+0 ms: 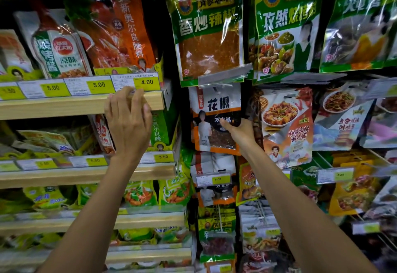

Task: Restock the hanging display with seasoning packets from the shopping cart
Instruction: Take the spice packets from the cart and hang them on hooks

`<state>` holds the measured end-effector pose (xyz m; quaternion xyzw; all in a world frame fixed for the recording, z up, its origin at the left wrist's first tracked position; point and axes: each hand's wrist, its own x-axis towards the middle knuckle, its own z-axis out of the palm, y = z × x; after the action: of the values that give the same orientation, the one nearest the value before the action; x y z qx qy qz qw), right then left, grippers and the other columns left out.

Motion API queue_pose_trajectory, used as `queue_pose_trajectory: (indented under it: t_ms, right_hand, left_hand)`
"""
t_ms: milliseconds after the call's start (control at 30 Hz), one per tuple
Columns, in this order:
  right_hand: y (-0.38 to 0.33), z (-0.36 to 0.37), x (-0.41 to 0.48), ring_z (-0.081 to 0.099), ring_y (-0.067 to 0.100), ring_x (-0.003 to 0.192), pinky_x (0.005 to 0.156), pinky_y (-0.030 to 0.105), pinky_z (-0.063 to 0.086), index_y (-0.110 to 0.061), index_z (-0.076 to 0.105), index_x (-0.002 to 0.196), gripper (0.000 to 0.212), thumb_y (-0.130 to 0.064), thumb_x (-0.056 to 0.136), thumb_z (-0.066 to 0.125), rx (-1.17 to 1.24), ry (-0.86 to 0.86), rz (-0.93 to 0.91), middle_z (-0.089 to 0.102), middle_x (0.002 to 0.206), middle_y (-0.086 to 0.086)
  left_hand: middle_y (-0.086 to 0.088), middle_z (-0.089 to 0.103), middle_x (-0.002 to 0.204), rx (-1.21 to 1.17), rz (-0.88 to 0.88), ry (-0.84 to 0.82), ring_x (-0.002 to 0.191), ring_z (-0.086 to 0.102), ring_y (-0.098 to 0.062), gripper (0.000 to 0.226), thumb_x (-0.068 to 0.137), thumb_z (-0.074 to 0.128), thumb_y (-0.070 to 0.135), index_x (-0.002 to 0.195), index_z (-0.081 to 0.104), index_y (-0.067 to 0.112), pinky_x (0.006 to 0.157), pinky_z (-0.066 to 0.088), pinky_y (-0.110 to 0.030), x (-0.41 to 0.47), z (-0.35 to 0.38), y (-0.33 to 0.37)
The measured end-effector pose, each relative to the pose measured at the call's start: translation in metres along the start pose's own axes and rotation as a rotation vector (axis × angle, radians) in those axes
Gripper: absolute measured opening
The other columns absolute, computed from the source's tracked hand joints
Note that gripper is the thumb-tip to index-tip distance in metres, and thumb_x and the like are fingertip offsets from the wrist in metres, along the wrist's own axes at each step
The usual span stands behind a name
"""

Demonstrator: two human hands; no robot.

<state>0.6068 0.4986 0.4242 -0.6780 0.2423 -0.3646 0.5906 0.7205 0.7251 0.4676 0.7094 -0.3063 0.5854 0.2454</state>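
- Shelving fills the left side: a wooden shelf (81, 105) with a strip of yellow price labels along its front, sauce pouches standing above it and more shelves of packets below.
- The hanging display (248, 4) takes up the right side, with columns of seasoning packets hung in rows.
- A large green chilli packet (206, 32) hangs at the top of the display's leftmost column.
- The peppercorn packet (214, 109), white and orange with a dark window, sits in that same column just under the green one, in front of other packets of the same kind.
- The left hand (129, 120) reaches up to the wooden shelf, fingers hooked over its front lip by the price strip.
- The right hand (238, 132) grips the peppercorn packet at its right edge, thumb on the front face and fingers behind it.
- A clear label holder (223, 77) juts out, overlapping the peppercorn packet's top edge.
- A price label (147, 82) reading 4.00 sits just above the left fingertips.
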Motion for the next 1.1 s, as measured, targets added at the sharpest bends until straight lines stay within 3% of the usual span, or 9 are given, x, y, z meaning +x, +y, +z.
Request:
queue_pose_trajectory:
  t_ms: [167, 400, 467, 600, 700, 800, 900, 1000, 1100]
  right_hand:
    - [0.01, -0.013, -0.022, 0.062, 0.019, 0.096, 0.083, 0.031, 0.051, -0.002, 0.062, 0.118, 0.042, -0.029, 0.086, 0.072, -0.164, 0.056, -0.027, 0.068, 0.101, 0.005]
    - [0.021, -0.056, -0.088, 0.058, 0.018, 0.109, 0.095, 0.024, 0.046, -0.008, 0.052, 0.131, 0.034, -0.02, 0.099, 0.054, -0.28, 0.073, -0.079, 0.061, 0.119, 0.006]
    - [0.031, -0.081, -0.108, 0.058, 0.015, 0.107, 0.091, 0.019, 0.045, -0.012, 0.055, 0.128, 0.029, -0.023, 0.101, 0.051, -0.298, 0.069, -0.048, 0.061, 0.115, 0.0]
    - [0.066, -0.15, -0.153, 0.061, 0.009, 0.088, 0.081, 0.03, 0.049, -0.011, 0.063, 0.116, 0.026, -0.027, 0.102, 0.048, -0.323, 0.089, 0.035, 0.064, 0.094, -0.003]
    - [0.099, -0.214, -0.19, 0.065, 0.028, 0.083, 0.078, 0.049, 0.052, -0.004, 0.065, 0.107, 0.027, -0.024, 0.102, 0.048, -0.293, 0.182, 0.172, 0.068, 0.088, 0.01]
    - [0.131, -0.289, -0.234, 0.064, 0.032, 0.073, 0.072, 0.043, 0.052, 0.006, 0.065, 0.097, 0.026, -0.013, 0.1, 0.048, -0.265, 0.327, 0.277, 0.069, 0.08, 0.017]
    - [0.159, -0.366, -0.288, 0.058, 0.021, 0.06, 0.061, 0.022, 0.044, -0.01, 0.065, 0.079, 0.025, -0.008, 0.099, 0.05, -0.337, 0.434, 0.381, 0.064, 0.066, 0.006]
    - [0.181, -0.439, -0.341, 0.062, 0.025, 0.065, 0.065, 0.038, 0.049, -0.009, 0.067, 0.088, 0.019, -0.012, 0.099, 0.052, -0.376, 0.538, 0.516, 0.069, 0.076, 0.01]
    - [0.193, -0.5, -0.385, 0.065, 0.023, 0.066, 0.066, 0.035, 0.051, -0.01, 0.065, 0.085, 0.018, -0.012, 0.098, 0.054, -0.418, 0.625, 0.616, 0.069, 0.076, 0.006]
  left_hand:
    - [-0.028, 0.056, 0.121, -0.029, 0.019, 0.016, 0.113, 0.051, -0.044, 0.028, 0.098, 0.044, 0.007, 0.12, 0.056, -0.004, 0.103, 0.037, -0.053, 0.0, -0.01, 0.009]
    - [-0.026, 0.062, 0.11, -0.214, 0.102, -0.013, 0.108, 0.049, -0.033, 0.025, 0.094, 0.044, -0.001, 0.11, 0.061, -0.008, 0.094, 0.04, -0.046, -0.041, -0.019, 0.063]
    - [-0.025, 0.063, 0.105, -0.302, 0.069, -0.165, 0.102, 0.055, -0.036, 0.028, 0.097, 0.04, 0.005, 0.106, 0.063, -0.009, 0.089, 0.044, -0.047, -0.065, -0.019, 0.094]
    - [-0.016, 0.063, 0.092, -0.654, -0.199, -0.574, 0.083, 0.06, -0.034, 0.027, 0.099, 0.04, 0.012, 0.1, 0.063, -0.002, 0.073, 0.045, -0.038, -0.125, -0.028, 0.174]
    - [-0.008, 0.063, 0.083, -0.876, -0.47, -0.859, 0.069, 0.057, -0.023, 0.023, 0.103, 0.041, 0.017, 0.1, 0.063, 0.009, 0.063, 0.046, -0.029, -0.172, -0.036, 0.248]
    - [-0.011, 0.068, 0.09, -0.979, -0.666, -1.103, 0.074, 0.06, -0.018, 0.023, 0.102, 0.041, 0.01, 0.095, 0.063, 0.006, 0.068, 0.047, -0.02, -0.214, -0.044, 0.328]
    - [-0.014, 0.069, 0.084, -1.045, -0.728, -1.273, 0.067, 0.06, -0.015, 0.024, 0.099, 0.041, 0.0, 0.093, 0.064, 0.001, 0.063, 0.047, -0.02, -0.25, -0.056, 0.41]
    - [-0.019, 0.065, 0.076, -1.087, -0.738, -1.433, 0.062, 0.058, -0.022, 0.023, 0.098, 0.042, -0.002, 0.092, 0.063, -0.006, 0.064, 0.047, -0.032, -0.286, -0.078, 0.489]
    - [-0.021, 0.067, 0.081, -1.131, -0.687, -1.579, 0.069, 0.062, -0.03, 0.02, 0.097, 0.044, -0.002, 0.092, 0.064, -0.003, 0.07, 0.049, -0.033, -0.312, -0.098, 0.555]
